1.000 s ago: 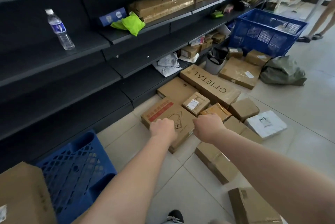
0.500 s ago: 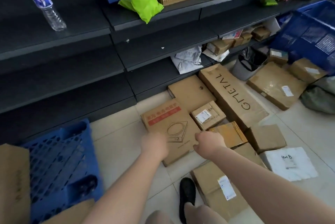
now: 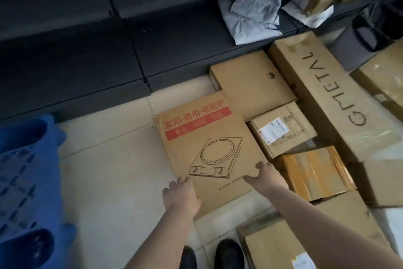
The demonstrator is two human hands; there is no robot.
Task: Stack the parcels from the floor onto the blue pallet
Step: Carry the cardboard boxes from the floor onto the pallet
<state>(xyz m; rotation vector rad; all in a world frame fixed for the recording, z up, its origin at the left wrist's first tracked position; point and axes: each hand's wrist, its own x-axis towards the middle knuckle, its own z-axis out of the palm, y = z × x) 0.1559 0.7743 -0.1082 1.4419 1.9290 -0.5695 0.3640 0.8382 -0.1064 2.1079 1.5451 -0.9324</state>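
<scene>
A pale tiled floor (image 3: 113,172) is seen from the head view, bounded at the top by dark, low shelving (image 3: 72,55). A blue pallet (image 3: 24,183) is found at the left edge, on the floor, well apart from the parcels. A flat cooker box (image 3: 207,151), marked with a red band and a line drawing of a hob, lies on the tiles at centre. Its near left corner is covered by the left hand (image 3: 181,194), laid flat with the fingers (image 3: 172,186) spread over the edge. The near right edge is met by the right hand (image 3: 266,178), fingers spread and curled onto the cardboard; no lift is seen, the box lying flat.

Just beside the cooker box, to its right, a small labelled box (image 3: 281,130) and a taped box (image 3: 316,172) are packed close. A plain box (image 3: 250,81) is tucked behind, and a long box (image 3: 333,98) printed GMETAL runs along the right. Grey mailers (image 3: 253,13) are crumpled on the lowest shelf. Two black shoes (image 3: 229,253) are visible at the bottom edge.
</scene>
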